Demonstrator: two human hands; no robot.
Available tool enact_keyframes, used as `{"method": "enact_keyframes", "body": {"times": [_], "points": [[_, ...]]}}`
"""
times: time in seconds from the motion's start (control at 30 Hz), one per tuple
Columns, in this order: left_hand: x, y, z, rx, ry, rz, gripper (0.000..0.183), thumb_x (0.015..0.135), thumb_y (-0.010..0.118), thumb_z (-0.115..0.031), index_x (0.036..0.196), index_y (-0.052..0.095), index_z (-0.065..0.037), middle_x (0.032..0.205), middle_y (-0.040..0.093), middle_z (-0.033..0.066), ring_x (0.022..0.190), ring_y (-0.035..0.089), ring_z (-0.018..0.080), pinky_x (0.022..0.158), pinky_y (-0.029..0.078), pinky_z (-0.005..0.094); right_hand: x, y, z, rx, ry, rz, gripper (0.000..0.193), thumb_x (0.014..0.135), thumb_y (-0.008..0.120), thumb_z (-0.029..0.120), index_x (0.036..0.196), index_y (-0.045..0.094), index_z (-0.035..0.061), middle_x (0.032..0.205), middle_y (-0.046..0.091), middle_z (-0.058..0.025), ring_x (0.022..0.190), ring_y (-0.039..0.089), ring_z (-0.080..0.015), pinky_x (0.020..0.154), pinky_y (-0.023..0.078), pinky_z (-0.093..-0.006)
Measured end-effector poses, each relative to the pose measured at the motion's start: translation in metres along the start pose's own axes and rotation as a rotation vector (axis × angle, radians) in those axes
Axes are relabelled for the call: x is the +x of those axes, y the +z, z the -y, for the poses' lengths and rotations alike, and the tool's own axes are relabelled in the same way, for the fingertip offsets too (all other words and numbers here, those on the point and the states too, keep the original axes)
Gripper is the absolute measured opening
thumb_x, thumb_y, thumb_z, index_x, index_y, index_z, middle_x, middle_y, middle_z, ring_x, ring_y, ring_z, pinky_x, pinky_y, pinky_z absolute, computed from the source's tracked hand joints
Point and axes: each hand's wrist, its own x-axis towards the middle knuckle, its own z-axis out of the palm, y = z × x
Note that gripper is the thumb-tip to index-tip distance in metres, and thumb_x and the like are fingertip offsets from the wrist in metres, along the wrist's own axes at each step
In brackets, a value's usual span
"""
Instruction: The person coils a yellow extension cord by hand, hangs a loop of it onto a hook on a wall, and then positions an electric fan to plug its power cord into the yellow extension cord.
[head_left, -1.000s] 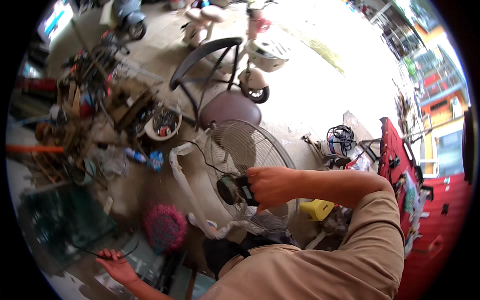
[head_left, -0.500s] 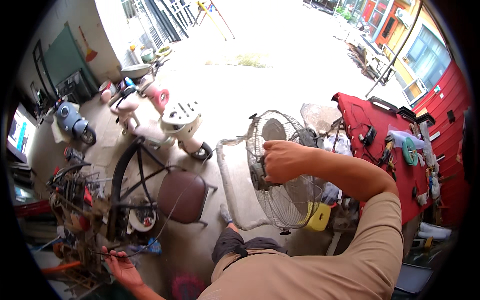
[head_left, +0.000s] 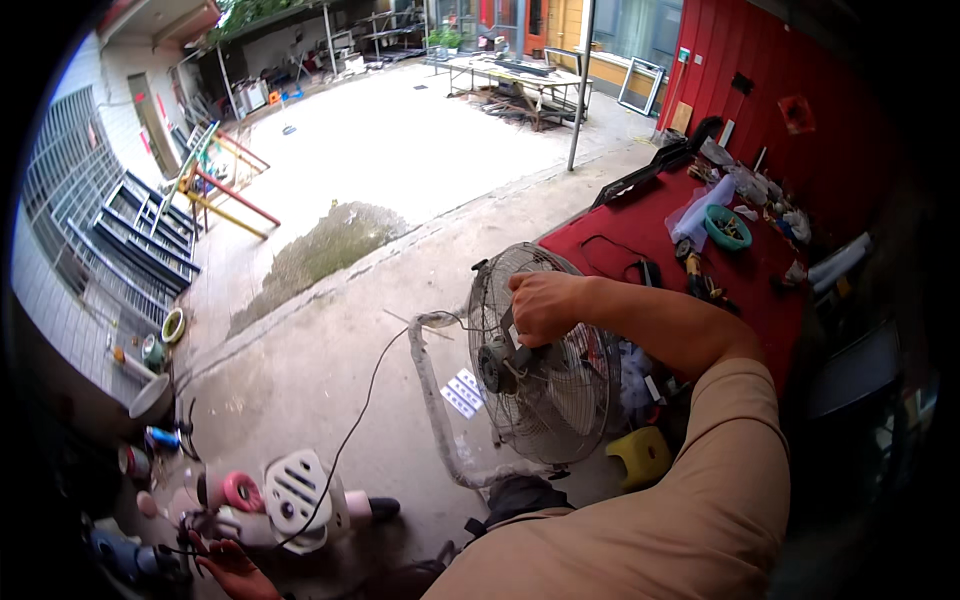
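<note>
A large metal floor fan [head_left: 548,420] with a round wire cage stands in front of me on a bent tube frame [head_left: 428,375]. My right hand [head_left: 545,308] is closed on it at the rear of the cage, just above the dark motor housing; what lies under my fingers is partly hidden. From the fan a thin dark power cord [head_left: 352,428] runs down to the lower left. There my left hand [head_left: 232,573] has the cord across its loosely curled fingers, beside the pale scooter [head_left: 300,498].
A red-covered table [head_left: 625,245] at right carries a green basket [head_left: 728,228], tools and plastic bags. Beside the fan is a yellow stool [head_left: 640,458]. A patterned sheet [head_left: 463,393] lies on the floor. Metal frames [head_left: 150,235] lean at far left.
My view has swung to the right and up, showing more of the yard. My right hand stays on the fan. My left hand still has the cord, now lower in view beside the scooter.
</note>
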Motion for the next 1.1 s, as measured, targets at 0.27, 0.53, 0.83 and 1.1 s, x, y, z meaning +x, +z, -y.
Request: {"method": "enact_keyframes", "body": {"times": [0.27, 0.53, 0.83, 1.1], "points": [[0.174, 0.155, 0.134, -0.078, -0.21, -0.107, 0.049, 0.102, 0.064, -0.026, 0.147, 0.048, -0.015, 0.102, 0.069, 0.0077, 0.089, 0.065, 0.0186, 0.08, 0.055, 0.0331, 0.089, 0.001, -0.193, 0.096, 0.185, 0.014, 0.047, 0.096, 0.05, 0.041, 0.077, 0.076, 0.0065, 0.082, 0.074, -0.0116, 0.088, 0.068, -0.028, 0.104, 0.039, -0.0394], [0.328, 0.233, 0.272, 0.159, -0.247, 0.012, 0.044, 0.107, 0.051, -0.034, 0.14, 0.056, -0.006, 0.118, 0.07, 0.0141, 0.105, 0.067, 0.0307, 0.098, 0.057, 0.0412, 0.144, 0.015, -0.378, 0.173, 0.379, 0.011, 0.052, 0.099, 0.048, 0.043, 0.08, 0.076, 0.0047, 0.081, 0.074, -0.014, 0.084, 0.066, -0.0322, 0.105, 0.04, -0.04], [0.522, 0.526, 0.495, 0.28, -0.371, 0.365, 0.045, 0.109, 0.047, -0.043, 0.145, 0.053, -0.016, 0.121, 0.067, 0.0028, 0.112, 0.064, 0.0151, 0.097, 0.049, 0.0304, 0.176, 0.032, -0.567, 0.212, 0.598, 0.016, 0.05, 0.099, 0.049, 0.039, 0.075, 0.075, 0.0041, 0.076, 0.072, -0.0143, 0.08, 0.067, -0.0312, 0.102, 0.041, -0.0404], [0.55, 0.832, 0.694, 0.216, -0.482, 0.716, 0.045, 0.111, 0.04, -0.044, 0.139, 0.05, -0.01, 0.121, 0.068, 0.0096, 0.111, 0.066, 0.0234, 0.099, 0.05, 0.0388, 0.147, 0.065, -0.757, 0.288, 0.796, 0.004, 0.048, 0.099, 0.051, 0.038, 0.074, 0.075, 0.0053, 0.074, 0.071, -0.0132, 0.079, 0.066, -0.0315, 0.102, 0.041, -0.0408]]}}
